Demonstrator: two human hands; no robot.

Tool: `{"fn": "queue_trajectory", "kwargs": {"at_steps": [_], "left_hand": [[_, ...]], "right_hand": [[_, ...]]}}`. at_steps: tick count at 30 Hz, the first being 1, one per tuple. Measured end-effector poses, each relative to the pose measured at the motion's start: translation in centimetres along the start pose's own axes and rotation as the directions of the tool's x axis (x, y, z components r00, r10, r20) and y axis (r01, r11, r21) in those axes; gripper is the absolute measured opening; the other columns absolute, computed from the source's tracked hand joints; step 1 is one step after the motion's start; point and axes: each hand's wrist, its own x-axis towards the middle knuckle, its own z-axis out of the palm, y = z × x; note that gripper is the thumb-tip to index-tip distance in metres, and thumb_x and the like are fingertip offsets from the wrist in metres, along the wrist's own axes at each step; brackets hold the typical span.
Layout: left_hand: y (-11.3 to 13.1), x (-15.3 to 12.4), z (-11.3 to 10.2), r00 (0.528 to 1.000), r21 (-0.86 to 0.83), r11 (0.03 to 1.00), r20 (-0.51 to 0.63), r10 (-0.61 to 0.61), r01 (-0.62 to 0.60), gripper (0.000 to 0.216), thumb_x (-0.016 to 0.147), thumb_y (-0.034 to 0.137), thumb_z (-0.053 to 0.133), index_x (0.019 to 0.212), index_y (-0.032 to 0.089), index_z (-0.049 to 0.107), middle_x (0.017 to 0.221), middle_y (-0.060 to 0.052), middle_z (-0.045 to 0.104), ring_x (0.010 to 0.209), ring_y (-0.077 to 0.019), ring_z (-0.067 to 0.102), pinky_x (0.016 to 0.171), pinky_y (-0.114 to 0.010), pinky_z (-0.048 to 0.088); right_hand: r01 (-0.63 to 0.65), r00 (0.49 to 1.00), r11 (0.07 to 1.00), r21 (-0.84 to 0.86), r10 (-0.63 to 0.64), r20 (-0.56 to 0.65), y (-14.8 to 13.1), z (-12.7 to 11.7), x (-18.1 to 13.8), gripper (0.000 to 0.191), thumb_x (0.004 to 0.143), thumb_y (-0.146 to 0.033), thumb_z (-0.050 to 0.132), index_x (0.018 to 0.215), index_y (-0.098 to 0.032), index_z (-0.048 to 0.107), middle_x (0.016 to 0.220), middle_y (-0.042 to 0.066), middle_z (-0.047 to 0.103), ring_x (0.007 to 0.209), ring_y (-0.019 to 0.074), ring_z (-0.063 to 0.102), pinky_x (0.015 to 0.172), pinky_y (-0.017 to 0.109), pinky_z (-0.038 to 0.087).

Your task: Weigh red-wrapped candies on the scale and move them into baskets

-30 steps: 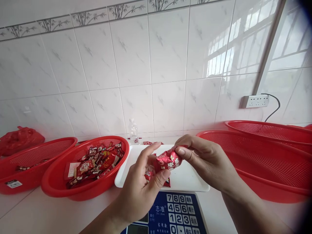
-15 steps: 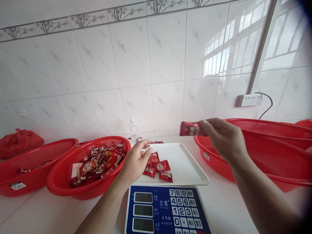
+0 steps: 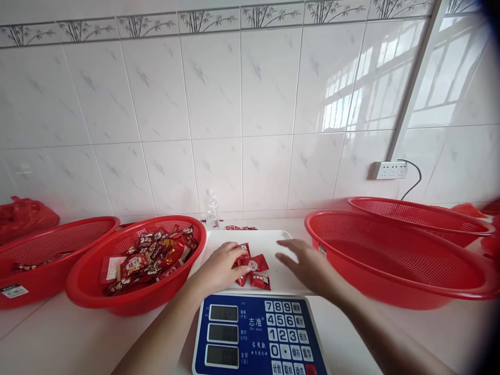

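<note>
My left hand (image 3: 222, 266) reaches over the left half of the white weighing tray (image 3: 287, 276). Its thumb and fingers are apart and rest at a small group of red wrapped snack packets (image 3: 258, 264), partly covering some of them. Over the tray's right side hovers my right hand (image 3: 307, 264), fingers spread, holding nothing. In front of the tray is the scale's blue keypad panel (image 3: 255, 333) with three grey displays.
To the left, a red basket (image 3: 84, 284) holds many mixed packets; another red basket (image 3: 37, 281) holds a few. Large red baskets (image 3: 375, 286) stand at right. A clear bottle (image 3: 211, 208) and more packets (image 3: 240, 227) lie behind the tray. A socket strip (image 3: 389, 170) is on the wall.
The red packet is gone from my right hand, which has come down and left to the tray and opened. My left hand has lowered onto the packets. The view has shifted slightly.
</note>
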Motion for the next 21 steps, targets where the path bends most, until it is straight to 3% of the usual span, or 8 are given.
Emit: {"fn": "queue_trajectory", "kwargs": {"at_steps": [2,5,10,16,21], "left_hand": [[0.5,0.0,0.2,0.998,0.005,0.998,-0.012,0.055,-0.055,0.030,0.087,0.036,0.052,0.114,0.024,0.060,0.128,-0.008,0.051,0.122,-0.0247,0.045,0.103,-0.039,0.035],[1.3,0.0,0.3,0.992,-0.008,0.992,-0.014,0.124,-0.124,0.021,0.087,0.026,0.053,0.106,0.024,0.063,0.122,-0.007,0.054,0.120,-0.0229,0.045,0.102,-0.038,0.036],[1.8,0.2,0.7,0.982,-0.014,0.986,-0.090,0.163,-0.165,0.014,0.085,0.020,0.055,0.098,0.023,0.061,0.113,-0.005,0.058,0.112,-0.0219,0.051,0.095,-0.038,0.041],[2.0,0.6,1.1,0.957,0.000,0.973,-0.179,0.229,-0.233,0.012,0.089,0.026,0.054,0.091,0.023,0.065,0.099,-0.003,0.066,0.108,-0.0213,0.053,0.094,-0.038,0.042],[2.0,0.7,1.2,0.950,-0.034,0.968,-0.202,0.238,-0.249,0.011,0.086,0.029,0.058,0.087,0.021,0.065,0.095,-0.003,0.066,0.102,-0.0202,0.056,0.089,-0.036,0.044]], "right_hand": [[0.016,0.989,1.000,0.000,-0.016,0.148,-2.0,1.2,0.0,0.037,0.089,-0.042,0.044,0.106,-0.017,0.066,0.112,0.014,0.066,0.106,0.0282,0.059,0.086,0.039,0.044],[0.019,0.974,1.000,-0.001,-0.018,0.226,-3.6,1.5,-0.1,0.033,0.090,-0.039,0.042,0.092,-0.019,0.068,0.096,0.011,0.070,0.092,0.0264,0.063,0.076,0.036,0.045],[-0.010,0.989,0.996,0.087,-0.003,0.149,-4.1,1.3,-0.5,0.020,0.087,-0.031,0.047,0.082,-0.022,0.064,0.085,0.005,0.069,0.077,0.0208,0.062,0.064,0.031,0.044],[0.104,0.994,0.985,0.136,-0.097,-0.056,-4.1,1.6,-1.6,0.018,0.088,-0.032,0.048,0.081,-0.022,0.061,0.082,0.004,0.068,0.079,0.0206,0.060,0.070,0.033,0.044],[-0.007,0.997,0.943,0.333,-0.020,0.077,-3.8,1.3,-1.7,0.020,0.086,-0.036,0.050,0.084,-0.022,0.065,0.080,0.001,0.069,0.073,0.0178,0.060,0.065,0.029,0.043]]}}
